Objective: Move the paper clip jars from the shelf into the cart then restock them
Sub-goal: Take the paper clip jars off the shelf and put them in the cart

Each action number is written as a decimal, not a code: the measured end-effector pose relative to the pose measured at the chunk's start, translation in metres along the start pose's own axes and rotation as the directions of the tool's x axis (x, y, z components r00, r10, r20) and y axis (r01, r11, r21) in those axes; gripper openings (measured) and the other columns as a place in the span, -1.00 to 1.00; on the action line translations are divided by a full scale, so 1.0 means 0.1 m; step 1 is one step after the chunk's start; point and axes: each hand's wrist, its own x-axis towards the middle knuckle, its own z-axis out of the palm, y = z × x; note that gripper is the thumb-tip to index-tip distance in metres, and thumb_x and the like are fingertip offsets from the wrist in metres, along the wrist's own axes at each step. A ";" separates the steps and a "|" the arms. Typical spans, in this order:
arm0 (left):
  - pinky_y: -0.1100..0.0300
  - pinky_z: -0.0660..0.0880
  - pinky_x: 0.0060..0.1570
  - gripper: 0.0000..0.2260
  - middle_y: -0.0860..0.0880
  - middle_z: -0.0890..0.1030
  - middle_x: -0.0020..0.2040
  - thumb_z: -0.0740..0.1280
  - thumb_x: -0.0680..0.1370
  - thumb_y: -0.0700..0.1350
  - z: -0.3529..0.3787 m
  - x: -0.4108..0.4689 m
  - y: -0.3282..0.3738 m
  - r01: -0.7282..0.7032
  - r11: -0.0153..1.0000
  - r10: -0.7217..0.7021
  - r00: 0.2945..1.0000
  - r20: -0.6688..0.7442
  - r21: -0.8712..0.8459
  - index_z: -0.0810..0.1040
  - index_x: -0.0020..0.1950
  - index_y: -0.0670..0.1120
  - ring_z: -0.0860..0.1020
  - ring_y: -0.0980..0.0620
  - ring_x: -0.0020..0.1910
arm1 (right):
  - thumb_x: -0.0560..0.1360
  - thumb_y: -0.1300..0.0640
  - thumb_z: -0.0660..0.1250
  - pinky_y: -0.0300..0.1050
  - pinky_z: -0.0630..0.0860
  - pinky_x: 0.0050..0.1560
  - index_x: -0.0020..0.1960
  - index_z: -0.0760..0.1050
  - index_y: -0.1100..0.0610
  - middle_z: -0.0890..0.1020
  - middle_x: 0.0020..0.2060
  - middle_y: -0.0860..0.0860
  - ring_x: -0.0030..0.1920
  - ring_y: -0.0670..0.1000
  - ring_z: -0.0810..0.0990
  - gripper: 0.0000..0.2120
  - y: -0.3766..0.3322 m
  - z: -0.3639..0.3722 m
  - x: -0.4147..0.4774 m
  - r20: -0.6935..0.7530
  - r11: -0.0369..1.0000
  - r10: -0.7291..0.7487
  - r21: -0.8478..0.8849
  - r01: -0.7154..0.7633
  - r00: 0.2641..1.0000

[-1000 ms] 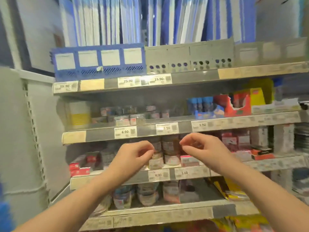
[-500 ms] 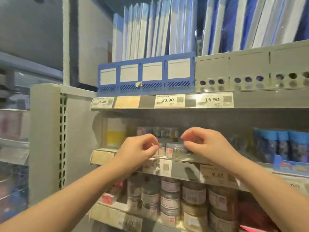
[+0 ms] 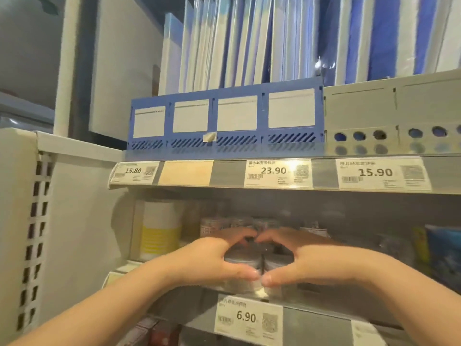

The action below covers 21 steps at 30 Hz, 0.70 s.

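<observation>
At the front edge of the middle shelf (image 3: 316, 320), just above the 6.90 tag (image 3: 247, 317), two jars (image 3: 243, 260) stand side by side, and I have both hands on them. My left hand (image 3: 207, 260) curls round the left one, thumb across its front and fingers over the back. My right hand (image 3: 308, 263) does the same on the right one. The thumb tips almost meet in front and the fingertips almost meet behind, so the pair is enclosed between the two hands. Blur keeps me from telling whether the jars have left the shelf or rest on it. Back jars (image 3: 224, 224) stand in a row behind them, deeper on the same shelf. No cart shows in view, so I cannot say whether anything has gone into it. I judge the task to be early. This pair is gripped but not carried off, the row behind waits its turn, and all the restocking is yet to come.
</observation>
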 end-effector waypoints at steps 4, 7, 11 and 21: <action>0.41 0.25 0.22 -0.43 0.21 0.31 0.38 0.31 0.46 0.21 0.03 0.08 -0.05 -0.027 1.000 0.027 0.997 0.069 0.012 0.20 0.43 0.20 0.30 0.32 0.25 | 0.41 -0.29 0.28 -0.32 0.28 0.23 0.37 0.24 -0.21 0.31 0.34 -0.27 0.28 -0.25 0.31 -0.43 0.02 0.04 -0.02 0.018 0.999 0.036 0.015 -0.036 0.999; 0.37 0.24 0.25 -0.37 0.22 0.25 0.42 0.29 0.44 0.26 0.03 0.10 -0.03 -0.030 0.999 0.031 0.994 0.104 -0.011 0.15 0.45 0.22 0.27 0.29 0.31 | 0.39 -0.28 0.31 -0.32 0.29 0.22 0.34 0.28 -0.22 0.33 0.31 -0.28 0.27 -0.25 0.33 -0.45 0.00 0.05 -0.03 -0.016 0.998 0.058 0.029 -0.058 0.998; 0.43 0.25 0.17 -0.41 0.31 0.31 0.27 0.35 0.39 0.27 0.03 0.05 0.01 -0.075 0.997 0.075 0.997 -0.013 -0.010 0.24 0.37 0.27 0.31 0.35 0.22 | 0.29 -0.29 0.40 -0.37 0.33 0.16 0.18 0.34 -0.29 0.39 0.22 -0.33 0.21 -0.29 0.37 -0.49 -0.04 0.06 -0.06 -0.104 0.995 0.067 0.081 -0.059 0.992; 0.51 0.33 -0.01 -0.65 0.25 0.55 0.00 0.25 0.19 0.37 -0.12 -0.22 0.46 -0.214 0.975 0.177 0.910 -0.375 -0.060 0.43 -0.05 0.39 0.45 0.34 0.06 | 0.03 -0.41 0.31 -0.48 0.35 0.00 0.01 0.42 -0.28 0.53 0.01 -0.35 0.07 -0.32 0.47 -0.43 -0.28 -0.14 -0.47 -0.424 0.995 0.046 0.104 -0.002 0.905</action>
